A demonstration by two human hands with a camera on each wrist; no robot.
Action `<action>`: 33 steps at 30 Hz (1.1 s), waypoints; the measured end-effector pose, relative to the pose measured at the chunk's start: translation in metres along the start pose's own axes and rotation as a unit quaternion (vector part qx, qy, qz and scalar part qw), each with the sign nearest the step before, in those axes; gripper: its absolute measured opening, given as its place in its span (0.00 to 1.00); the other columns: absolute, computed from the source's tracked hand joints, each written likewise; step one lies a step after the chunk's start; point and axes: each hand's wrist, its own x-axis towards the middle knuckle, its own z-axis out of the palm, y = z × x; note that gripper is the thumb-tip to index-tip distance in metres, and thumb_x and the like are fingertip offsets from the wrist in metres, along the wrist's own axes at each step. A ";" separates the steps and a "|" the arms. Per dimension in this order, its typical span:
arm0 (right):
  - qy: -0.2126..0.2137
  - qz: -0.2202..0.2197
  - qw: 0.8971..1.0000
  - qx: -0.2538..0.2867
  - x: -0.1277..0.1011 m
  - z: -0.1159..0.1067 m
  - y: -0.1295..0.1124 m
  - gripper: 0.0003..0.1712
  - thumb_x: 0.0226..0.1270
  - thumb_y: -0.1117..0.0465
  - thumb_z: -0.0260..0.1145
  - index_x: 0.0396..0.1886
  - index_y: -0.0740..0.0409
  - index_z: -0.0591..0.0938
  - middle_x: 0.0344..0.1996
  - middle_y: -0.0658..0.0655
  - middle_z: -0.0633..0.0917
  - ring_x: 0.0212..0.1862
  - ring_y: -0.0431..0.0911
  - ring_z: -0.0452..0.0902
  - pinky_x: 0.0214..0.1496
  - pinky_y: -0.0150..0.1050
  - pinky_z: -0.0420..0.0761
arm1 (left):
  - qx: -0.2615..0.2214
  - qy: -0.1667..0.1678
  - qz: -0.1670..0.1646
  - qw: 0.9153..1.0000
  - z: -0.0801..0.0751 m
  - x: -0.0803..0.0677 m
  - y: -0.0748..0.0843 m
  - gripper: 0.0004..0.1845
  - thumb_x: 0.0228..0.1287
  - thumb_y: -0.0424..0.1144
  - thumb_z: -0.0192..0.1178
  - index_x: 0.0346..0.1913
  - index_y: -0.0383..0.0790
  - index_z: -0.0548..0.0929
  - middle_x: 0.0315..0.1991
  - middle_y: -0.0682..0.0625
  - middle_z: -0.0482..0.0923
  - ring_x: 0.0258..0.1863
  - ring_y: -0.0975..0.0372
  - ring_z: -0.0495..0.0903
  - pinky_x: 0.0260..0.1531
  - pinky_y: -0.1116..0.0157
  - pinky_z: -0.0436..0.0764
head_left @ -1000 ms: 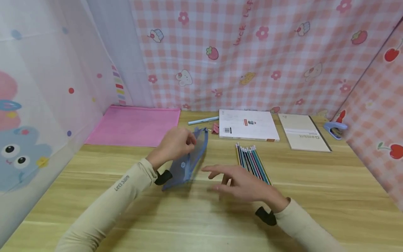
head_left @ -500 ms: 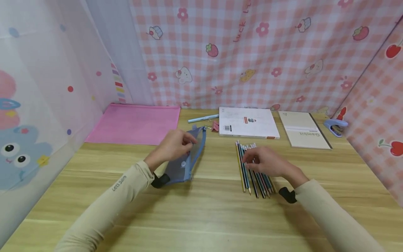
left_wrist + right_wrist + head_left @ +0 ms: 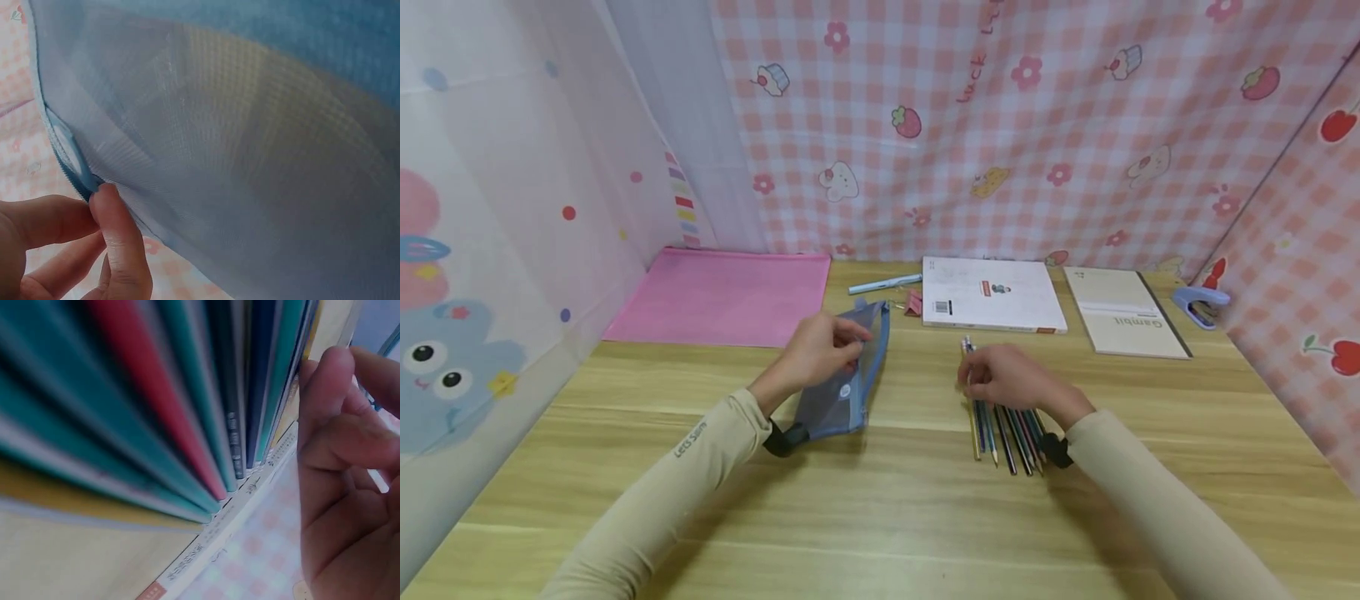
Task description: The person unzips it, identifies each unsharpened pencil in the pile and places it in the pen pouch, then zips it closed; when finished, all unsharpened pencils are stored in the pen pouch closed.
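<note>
My left hand [image 3: 827,346] pinches the zip edge of a see-through blue mesh zip pouch [image 3: 827,404] between thumb and fingertips. The pouch [image 3: 237,156] hangs tilted, its mesh filling most of the left wrist view. To its right, a fanned bunch of pencils [image 3: 1015,437] lies on the table, white-capped ends facing away. My right hand [image 3: 1015,379] is over the left side of the bunch, fingers bent. In the right wrist view, the hand [image 3: 350,462] is beside the outermost pencils [image 3: 206,394]; no pencil shows between thumb and fingertip. Whether a finger touches them, I cannot tell.
A pink folder [image 3: 722,296] lies back left on the wooden table [image 3: 880,517]. Along the back are a light blue pen [image 3: 883,284], a pink clip [image 3: 913,303], a white book [image 3: 992,296], a cream notebook [image 3: 1123,312] and a lilac stapler-like item [image 3: 1201,304].
My right hand has moved from near the pouch to over the pencils, then slightly left toward the bunch's left edge. The left hand keeps its hold; the pouch has shifted slightly.
</note>
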 end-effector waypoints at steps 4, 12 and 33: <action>-0.016 0.018 0.999 -0.029 0.006 0.002 -0.003 0.05 0.66 0.64 0.69 0.40 0.57 0.84 0.27 0.53 0.87 0.21 0.40 0.79 0.26 0.32 0.81 | -0.010 0.005 0.002 1.000 0.001 0.000 0.000 0.15 0.67 0.30 0.57 0.53 0.33 0.86 0.40 0.39 0.89 0.24 0.66 0.85 0.28 0.69 0.87; -0.040 0.076 0.996 -0.025 0.018 0.005 -0.018 0.07 0.57 0.67 0.73 0.29 0.56 0.81 0.23 0.53 0.82 0.16 0.41 0.76 0.19 0.31 0.78 | -0.034 0.006 -0.009 0.999 0.002 0.003 0.003 0.14 0.68 0.30 0.57 0.53 0.34 0.86 0.41 0.39 0.89 0.26 0.64 0.86 0.30 0.68 0.88; 0.148 0.018 0.900 0.409 0.046 -0.006 -0.045 0.10 0.65 0.72 0.61 0.45 0.61 0.82 0.27 0.49 0.86 0.16 0.40 0.61 0.21 0.34 0.62 | -0.064 0.052 0.000 0.997 0.011 0.001 0.001 0.13 0.67 0.30 0.59 0.52 0.31 0.86 0.40 0.37 0.89 0.26 0.62 0.87 0.29 0.67 0.89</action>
